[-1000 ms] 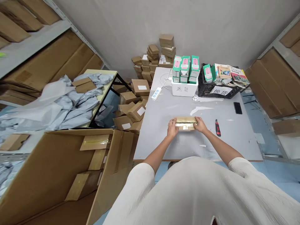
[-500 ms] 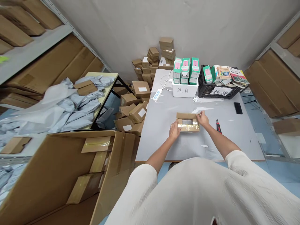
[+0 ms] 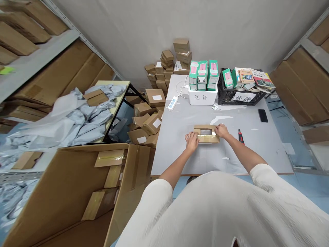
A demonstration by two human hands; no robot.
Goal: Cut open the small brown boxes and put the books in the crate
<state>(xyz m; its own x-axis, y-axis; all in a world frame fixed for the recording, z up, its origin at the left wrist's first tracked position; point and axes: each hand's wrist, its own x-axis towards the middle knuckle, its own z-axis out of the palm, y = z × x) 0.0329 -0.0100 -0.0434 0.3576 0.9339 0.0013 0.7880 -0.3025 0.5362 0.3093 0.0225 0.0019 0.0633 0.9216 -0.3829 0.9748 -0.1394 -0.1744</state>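
Note:
A small cardboard box (image 3: 208, 139) lies on the grey table (image 3: 174, 151) in front of me, its top partly open between two long flaps. Shiny clear tape runs along the near flap, and something pale shows inside. My left hand (image 3: 191, 141) grips the box's left end, fingers bent over the corner. At the far right corner, my right hand (image 3: 221, 131) pinches the edge of the box. A red and black utility knife (image 3: 241, 136) rests on the table to the right of my right hand.
A white bin (image 3: 202, 97) of green-and-pink boxes and a black crate (image 3: 232, 97) with books stand at the back. A phone (image 3: 262, 115) lies right; a power strip (image 3: 172, 103) lies left. A large open carton (image 3: 138, 168) holding taped boxes stands at my left.
The box's long flaps have folded further inward and lie flatter, with both hands still on its ends. The whole view has shifted slightly.

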